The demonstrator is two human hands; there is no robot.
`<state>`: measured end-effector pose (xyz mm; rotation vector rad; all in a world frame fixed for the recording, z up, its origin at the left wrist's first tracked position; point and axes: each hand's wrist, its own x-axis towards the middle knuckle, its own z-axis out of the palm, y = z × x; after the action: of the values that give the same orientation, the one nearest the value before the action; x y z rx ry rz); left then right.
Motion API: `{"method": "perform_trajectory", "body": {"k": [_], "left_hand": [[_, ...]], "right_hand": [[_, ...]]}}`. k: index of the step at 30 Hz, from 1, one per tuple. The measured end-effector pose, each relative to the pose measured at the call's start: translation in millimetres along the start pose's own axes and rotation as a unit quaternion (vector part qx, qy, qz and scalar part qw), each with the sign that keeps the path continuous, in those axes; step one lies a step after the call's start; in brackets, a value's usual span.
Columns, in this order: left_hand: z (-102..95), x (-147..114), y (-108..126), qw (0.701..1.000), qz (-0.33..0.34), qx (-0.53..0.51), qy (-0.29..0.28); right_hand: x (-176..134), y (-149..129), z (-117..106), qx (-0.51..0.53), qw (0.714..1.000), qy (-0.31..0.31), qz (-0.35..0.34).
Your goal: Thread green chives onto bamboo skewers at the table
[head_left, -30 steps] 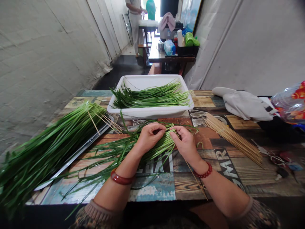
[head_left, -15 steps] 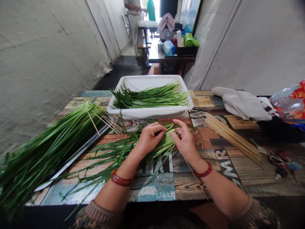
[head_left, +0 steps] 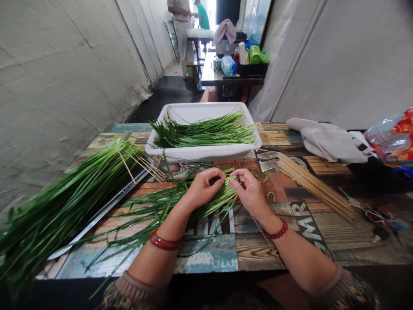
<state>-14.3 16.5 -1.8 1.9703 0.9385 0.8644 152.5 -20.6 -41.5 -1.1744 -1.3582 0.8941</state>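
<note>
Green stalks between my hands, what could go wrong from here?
Stalks trailing over the table's near edge might catch the left sleeve. Sticks jutting beside the left-hand pile could poke if brushed against. The loose stick by the right hand might get nudged off.

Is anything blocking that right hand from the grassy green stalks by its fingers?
Nothing visible is: the right hand has its fingertips right at the pale ends of the green stalks. The bundle of sticks lies off to the right, and the white tub stands beyond the stalks.
</note>
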Motion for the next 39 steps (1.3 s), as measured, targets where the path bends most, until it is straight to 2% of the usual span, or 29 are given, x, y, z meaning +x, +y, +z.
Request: {"method": "perform_trajectory", "body": {"k": [3, 6, 9, 11, 16, 18, 22, 26, 33, 39], "left_hand": [[-2.0, -1, 1, 0.997, -0.052, -0.038, -0.047], [-5.5, -1, 1, 0.991, -0.092, -0.055, -0.083], [-10.7, 0, 0, 0.986, -0.127, -0.090, -0.061], [-14.6, 2, 0, 0.982, -0.144, -0.116, -0.036], [-24.5, 7, 1, 0.973, -0.177, -0.146, 0.009], [-29.3, 9, 5, 0.972, -0.181, -0.152, 0.008], [-38.9, 14, 17, 0.967, -0.186, -0.170, -0.039], [-44.6, 17, 32, 0.941, -0.244, -0.204, -0.119], [-43.9, 18, 50, 0.932, -0.274, -0.213, -0.106], [-34.1, 15, 54, 0.940, -0.280, -0.157, -0.112]], "right_hand": [[2, -7, -4, 0.030, 0.999, -0.031, 0.017], [4, -11, -9, 0.031, 0.999, -0.029, 0.033], [7, -8, -14, 0.058, 0.996, -0.026, 0.056], [10, -4, -17, 0.085, 0.992, -0.045, 0.079], [14, -9, -25, 0.042, 0.983, -0.169, 0.056], [13, -14, -26, 0.002, 0.981, -0.190, 0.039], [9, -19, -24, -0.035, 0.990, -0.137, 0.001], [5, -22, -20, -0.046, 0.994, -0.087, -0.045], [0, -26, -18, -0.068, 0.993, -0.045, -0.089], [-3, -30, -19, -0.049, 0.992, -0.051, -0.108]]}}
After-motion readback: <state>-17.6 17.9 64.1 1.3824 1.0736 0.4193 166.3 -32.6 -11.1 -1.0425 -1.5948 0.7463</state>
